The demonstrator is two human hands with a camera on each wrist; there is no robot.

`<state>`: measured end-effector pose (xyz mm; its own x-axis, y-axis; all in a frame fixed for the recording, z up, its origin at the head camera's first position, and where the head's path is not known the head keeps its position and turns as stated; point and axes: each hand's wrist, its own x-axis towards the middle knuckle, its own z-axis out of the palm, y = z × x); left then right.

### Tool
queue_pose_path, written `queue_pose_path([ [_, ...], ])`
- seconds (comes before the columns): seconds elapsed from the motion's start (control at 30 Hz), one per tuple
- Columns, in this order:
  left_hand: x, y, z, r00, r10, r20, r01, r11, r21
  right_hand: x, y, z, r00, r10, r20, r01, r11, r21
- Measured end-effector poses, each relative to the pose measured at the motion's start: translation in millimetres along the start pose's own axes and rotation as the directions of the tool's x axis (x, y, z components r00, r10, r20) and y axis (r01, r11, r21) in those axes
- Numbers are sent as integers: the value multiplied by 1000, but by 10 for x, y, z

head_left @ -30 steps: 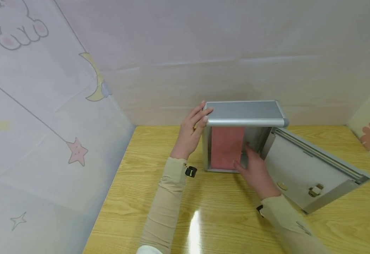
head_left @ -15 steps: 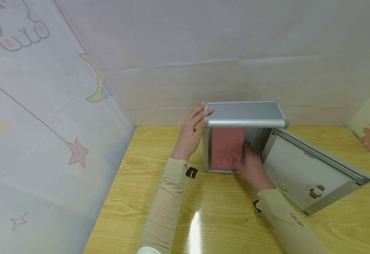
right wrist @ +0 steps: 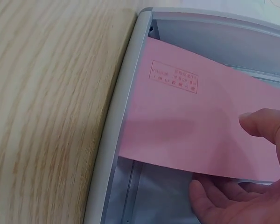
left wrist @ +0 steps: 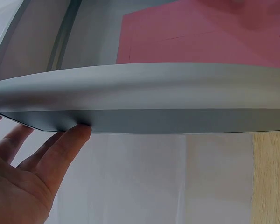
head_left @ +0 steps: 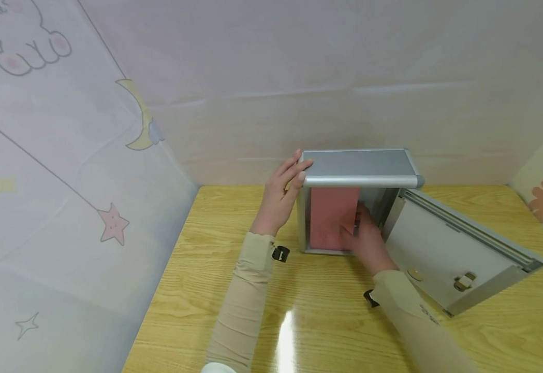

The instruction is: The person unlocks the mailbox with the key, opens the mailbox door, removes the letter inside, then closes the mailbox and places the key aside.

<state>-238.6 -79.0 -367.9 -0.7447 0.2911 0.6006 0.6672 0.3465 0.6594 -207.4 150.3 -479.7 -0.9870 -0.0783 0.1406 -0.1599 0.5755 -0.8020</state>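
We found the left hand (head_left: pixel 277 199) at the upper left corner of an upright grey box (head_left: pixel 360 163). Its fingers were extended and loosely spread, with fingertips touching the top panel and the thumb against the front rim.

To the lower right of those fingers, inside the box, stood a flat pink paper piece (head_left: pixel 331 212). We noted the right hand (head_left: pixel 369 246) at its right edge, with the thumb in front of the pink face and the fingers bent at and partly behind the edge. A moderate gap separated thumb from fingers, and the paper lay within it (the right wrist view showed this best). We could not tell whether the thumb pressed on the paper or stood just off it.

Ahead of the right thumb's tip, towards the paper's lower end, we observed a red printed frame (right wrist: pixel 174 77) with lettering too small to read.

Just right of the right fingers, the box's door (head_left: pixel 431 233) stood angled outwards, bearing a round gold-coloured disc (head_left: pixel 414 274) and, farther from the fingers, a latch (head_left: pixel 464 281). Below both hands' fingers, we recorded a wood-grained table (head_left: pixel 327 321) supporting the box.
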Motion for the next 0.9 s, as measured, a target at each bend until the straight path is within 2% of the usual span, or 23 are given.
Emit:
queue_pose_path([
  [0.4,6,-1,-4,1000,13,-8,-13,1000,9,19,-43,47,997,-12,-82,18,997,74],
  [0.9,-1,7,-2,1000,15,-8,-15,1000,9,-25,-74,65,997,-18,-69,29,987,156],
])
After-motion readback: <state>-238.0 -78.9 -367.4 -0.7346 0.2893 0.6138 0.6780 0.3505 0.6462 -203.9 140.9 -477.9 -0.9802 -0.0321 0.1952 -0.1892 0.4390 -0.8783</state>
